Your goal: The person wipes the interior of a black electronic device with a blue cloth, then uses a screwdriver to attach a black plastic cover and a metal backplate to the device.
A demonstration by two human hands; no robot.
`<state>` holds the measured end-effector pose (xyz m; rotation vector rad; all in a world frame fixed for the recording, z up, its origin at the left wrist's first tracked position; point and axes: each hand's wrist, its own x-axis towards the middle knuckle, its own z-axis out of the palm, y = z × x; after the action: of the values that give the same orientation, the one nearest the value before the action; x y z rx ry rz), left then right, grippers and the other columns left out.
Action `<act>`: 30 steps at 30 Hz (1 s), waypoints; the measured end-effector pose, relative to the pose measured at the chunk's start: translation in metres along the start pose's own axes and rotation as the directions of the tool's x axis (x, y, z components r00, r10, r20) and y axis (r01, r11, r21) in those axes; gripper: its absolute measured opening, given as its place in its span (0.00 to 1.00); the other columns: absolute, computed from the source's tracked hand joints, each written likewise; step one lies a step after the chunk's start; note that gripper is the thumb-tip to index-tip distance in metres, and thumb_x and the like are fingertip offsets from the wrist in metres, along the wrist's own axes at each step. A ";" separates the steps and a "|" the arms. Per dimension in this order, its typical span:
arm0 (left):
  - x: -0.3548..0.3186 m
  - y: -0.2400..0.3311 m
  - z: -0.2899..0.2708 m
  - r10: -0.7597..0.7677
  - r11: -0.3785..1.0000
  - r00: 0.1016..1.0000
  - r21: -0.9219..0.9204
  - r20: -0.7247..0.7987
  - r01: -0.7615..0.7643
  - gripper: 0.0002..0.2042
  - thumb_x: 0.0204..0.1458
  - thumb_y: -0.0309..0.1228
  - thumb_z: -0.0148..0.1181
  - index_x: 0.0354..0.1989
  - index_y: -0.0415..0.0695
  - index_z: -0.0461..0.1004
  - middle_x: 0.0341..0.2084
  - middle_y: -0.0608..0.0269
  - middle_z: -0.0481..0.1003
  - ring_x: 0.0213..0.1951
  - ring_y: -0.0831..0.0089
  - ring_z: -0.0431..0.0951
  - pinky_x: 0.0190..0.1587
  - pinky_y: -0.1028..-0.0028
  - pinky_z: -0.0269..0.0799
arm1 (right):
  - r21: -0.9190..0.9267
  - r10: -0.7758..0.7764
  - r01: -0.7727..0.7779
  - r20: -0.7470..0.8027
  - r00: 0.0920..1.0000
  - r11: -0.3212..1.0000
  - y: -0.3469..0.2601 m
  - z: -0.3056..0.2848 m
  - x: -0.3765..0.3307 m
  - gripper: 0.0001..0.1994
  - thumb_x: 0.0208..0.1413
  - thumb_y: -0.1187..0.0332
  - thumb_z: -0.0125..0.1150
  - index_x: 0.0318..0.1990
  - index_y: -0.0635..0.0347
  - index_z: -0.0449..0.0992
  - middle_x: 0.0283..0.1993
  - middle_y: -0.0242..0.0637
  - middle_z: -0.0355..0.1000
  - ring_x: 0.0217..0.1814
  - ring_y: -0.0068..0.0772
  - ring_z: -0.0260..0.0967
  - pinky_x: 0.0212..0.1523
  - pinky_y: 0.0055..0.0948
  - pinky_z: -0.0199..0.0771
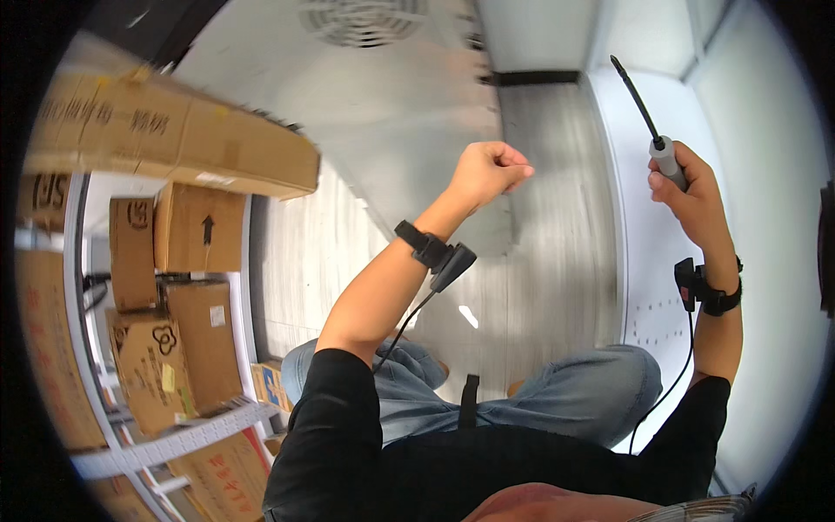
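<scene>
A screwdriver with a grey handle and a long black shaft (637, 103) is in my right hand (696, 196), its fingers wrapped round the handle. The tip points up and away to the left, in the air and touching nothing. My left hand (492, 177) is raised over the edge of a large grey metal panel (391, 130), its thumb and fingers pinched together. Whatever the pinch may hold is too small or hidden to see. A round slotted vent (364, 17) shows at the panel's far end.
On the left, a metal shelf rack (174, 448) carries several cardboard boxes (204, 226). A long cardboard box (235, 143) juts out above it toward the panel. A white ledge with small holes (648, 287) runs along the right, beside a pale wall (765, 174). Grey wood-look flooring (557, 261) lies between.
</scene>
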<state>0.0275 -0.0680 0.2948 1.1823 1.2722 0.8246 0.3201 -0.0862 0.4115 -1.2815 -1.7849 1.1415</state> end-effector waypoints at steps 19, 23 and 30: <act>-0.119 0.060 -0.193 0.227 0.769 0.959 -0.573 -0.169 -0.283 0.06 0.53 0.23 0.61 0.38 0.38 0.75 0.28 0.62 0.77 0.31 0.74 0.79 0.34 0.77 0.78 | -0.754 -0.805 0.556 0.063 0.590 0.349 -0.235 0.219 0.079 0.14 0.35 0.75 0.69 0.33 0.57 0.72 0.60 0.36 0.67 0.62 0.41 0.62 0.46 0.31 0.73; -0.114 0.056 -0.196 0.289 0.764 0.926 -0.524 -0.244 -0.376 0.04 0.54 0.24 0.61 0.37 0.40 0.75 0.28 0.64 0.77 0.29 0.75 0.78 0.32 0.77 0.76 | -0.837 -0.776 0.459 0.068 0.628 0.297 -0.228 0.226 0.078 0.19 0.35 0.72 0.70 0.39 0.57 0.74 0.66 0.36 0.61 0.70 0.38 0.53 0.62 0.50 0.56; -0.106 0.005 -0.176 0.180 0.847 0.826 -0.343 -0.534 -0.406 0.05 0.53 0.26 0.63 0.35 0.40 0.76 0.27 0.69 0.75 0.30 0.80 0.73 0.34 0.79 0.71 | -0.860 -0.823 0.455 0.076 0.563 0.232 -0.207 0.230 0.092 0.19 0.39 0.71 0.67 0.43 0.56 0.74 0.69 0.33 0.58 0.73 0.36 0.49 0.67 0.56 0.42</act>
<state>-0.1613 -0.1325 0.3452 0.8285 1.2001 1.6422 0.0123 -0.0915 0.5088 -0.8311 -2.2165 -0.5602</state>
